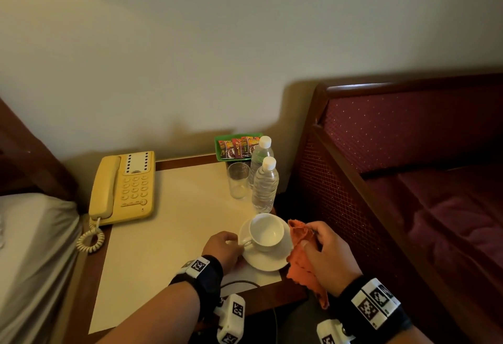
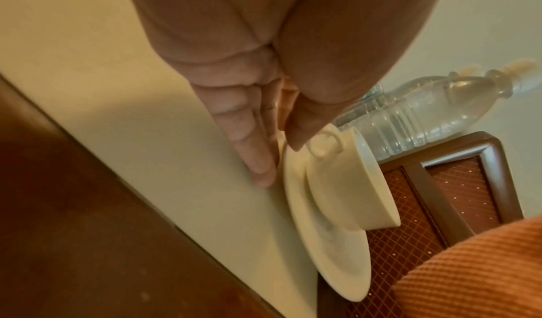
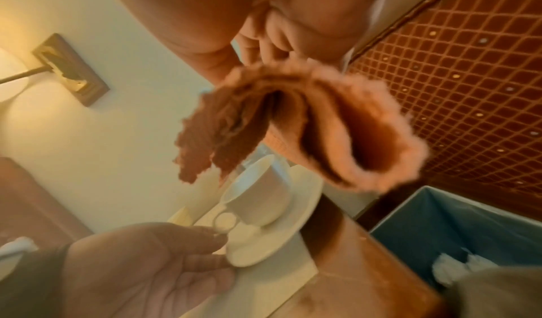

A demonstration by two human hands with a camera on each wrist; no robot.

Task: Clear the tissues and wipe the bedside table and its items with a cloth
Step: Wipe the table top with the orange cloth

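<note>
One bedside table (image 1: 174,234) lies under my hands, its pale top bare in the middle. One telephone (image 1: 123,187) sits far left; two water bottles (image 1: 264,183) and one glass (image 1: 238,180) crowd the right rim. One cup (image 1: 265,230) on one saucer (image 1: 268,259) sits near the front right corner. My left hand (image 1: 224,248) has straight fingers touching the saucer's edge. My right hand (image 1: 330,255) pinches one orange cloth (image 1: 300,258) just beside the saucer.
</note>
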